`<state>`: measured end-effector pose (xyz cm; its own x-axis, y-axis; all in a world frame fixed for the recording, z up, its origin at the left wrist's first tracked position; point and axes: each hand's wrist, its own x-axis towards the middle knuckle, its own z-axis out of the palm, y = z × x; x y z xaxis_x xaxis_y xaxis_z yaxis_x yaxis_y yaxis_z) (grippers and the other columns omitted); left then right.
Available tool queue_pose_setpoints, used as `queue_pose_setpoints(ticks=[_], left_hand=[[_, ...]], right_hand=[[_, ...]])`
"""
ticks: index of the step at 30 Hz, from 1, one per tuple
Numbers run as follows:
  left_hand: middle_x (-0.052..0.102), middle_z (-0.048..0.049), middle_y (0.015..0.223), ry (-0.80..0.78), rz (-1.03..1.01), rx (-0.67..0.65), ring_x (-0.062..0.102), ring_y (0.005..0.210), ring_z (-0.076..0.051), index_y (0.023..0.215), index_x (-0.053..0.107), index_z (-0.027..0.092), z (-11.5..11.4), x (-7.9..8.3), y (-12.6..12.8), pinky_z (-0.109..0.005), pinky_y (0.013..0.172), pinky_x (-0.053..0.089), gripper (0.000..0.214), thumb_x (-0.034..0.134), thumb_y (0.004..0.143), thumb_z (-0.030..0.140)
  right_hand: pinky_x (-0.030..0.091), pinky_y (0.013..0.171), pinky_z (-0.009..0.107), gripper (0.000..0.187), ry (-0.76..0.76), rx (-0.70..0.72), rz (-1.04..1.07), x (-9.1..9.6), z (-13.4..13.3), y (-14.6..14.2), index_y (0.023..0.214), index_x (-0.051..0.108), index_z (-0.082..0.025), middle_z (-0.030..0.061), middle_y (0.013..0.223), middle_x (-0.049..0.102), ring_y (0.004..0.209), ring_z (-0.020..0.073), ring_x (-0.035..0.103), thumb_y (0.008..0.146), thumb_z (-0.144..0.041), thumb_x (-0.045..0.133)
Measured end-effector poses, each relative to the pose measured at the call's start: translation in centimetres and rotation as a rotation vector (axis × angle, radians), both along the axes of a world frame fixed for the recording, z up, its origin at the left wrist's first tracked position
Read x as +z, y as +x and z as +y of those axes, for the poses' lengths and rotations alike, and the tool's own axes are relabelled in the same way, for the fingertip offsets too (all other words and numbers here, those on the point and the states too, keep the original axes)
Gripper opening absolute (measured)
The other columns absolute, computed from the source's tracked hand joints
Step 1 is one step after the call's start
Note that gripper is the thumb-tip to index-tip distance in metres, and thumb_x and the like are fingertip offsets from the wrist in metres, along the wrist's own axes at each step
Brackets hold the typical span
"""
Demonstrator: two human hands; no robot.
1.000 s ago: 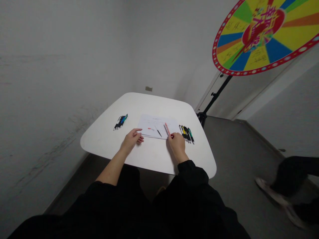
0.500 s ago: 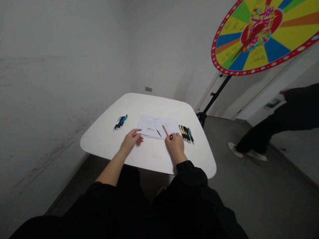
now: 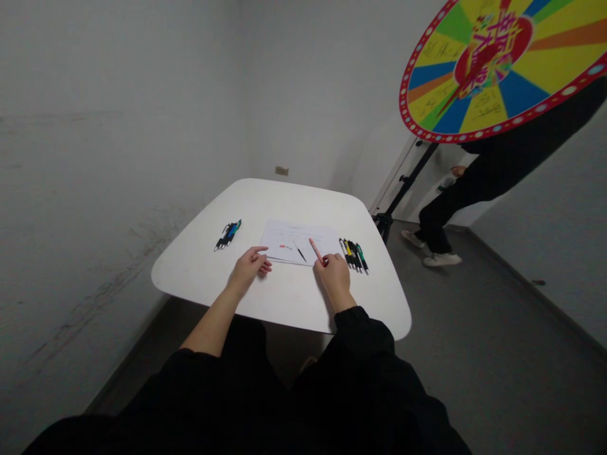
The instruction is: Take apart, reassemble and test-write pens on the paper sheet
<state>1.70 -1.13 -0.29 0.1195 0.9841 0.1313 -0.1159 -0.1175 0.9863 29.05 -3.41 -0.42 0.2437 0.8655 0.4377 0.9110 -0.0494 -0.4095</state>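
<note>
My right hand [image 3: 334, 274] rests at the near right edge of the paper sheets [image 3: 327, 235], fingers closed around a pink pen barrel [image 3: 314, 249] that points away from me. On the paper, left of the barrel, lie loose pen parts: a thin dark refill [image 3: 301, 254] and a small orange-red piece [image 3: 282, 246] with a tiny greyish part beside it. My left hand [image 3: 248, 268] is at the near left corner of the sheets, fingers loosely stretched and holding nothing. Details of the small parts are too tiny to make out.
A white table [image 3: 279, 297] carries one group of pens [image 3: 228, 235] at the left and another row of pens [image 3: 353, 256] right of the paper. Beyond its right side stands a colourful prize wheel [image 3: 493, 69] on a black stand [image 3: 408, 183]. Another person [image 3: 478, 177] walks behind it.
The other person has moved left, now partly behind the wheel. My hands and the things on the table have stayed where they were; the view has shifted slightly.
</note>
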Motion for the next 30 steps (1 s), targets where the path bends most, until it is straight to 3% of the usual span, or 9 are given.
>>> queue_pose_setpoints(ticks=[10, 30], left_hand=[[0.073, -0.004, 0.075, -0.013, 0.002, 0.002, 0.071, 0.065, -0.02, 0.121, 0.063, 0.014, -0.04, 0.11, 0.11, -0.031, 0.06, 0.055, 0.052, 0.074, 0.081, 0.045], [0.073, -0.0043, 0.076, -0.007, 0.02, -0.003, 0.071, 0.066, -0.019, 0.12, 0.065, 0.014, -0.14, 0.18, 0.08, -0.031, 0.061, 0.056, 0.053, 0.075, 0.081, 0.048]], right_hand=[[0.04, 0.072, 0.032, 0.02, -0.025, -0.022, -0.004, 0.3, -0.21, -0.04, 0.088, 0.076, -0.013, 0.0115, 0.09, 0.067, 0.08, 0.0216, 0.057, 0.088, -0.023, 0.059], [0.042, 0.071, 0.034, 0.024, 0.062, -0.013, 0.044, -0.17, 0.0, 0.37, 0.087, 0.076, -0.013, 0.0124, 0.089, 0.067, 0.078, 0.0227, 0.057, 0.094, -0.022, 0.055]])
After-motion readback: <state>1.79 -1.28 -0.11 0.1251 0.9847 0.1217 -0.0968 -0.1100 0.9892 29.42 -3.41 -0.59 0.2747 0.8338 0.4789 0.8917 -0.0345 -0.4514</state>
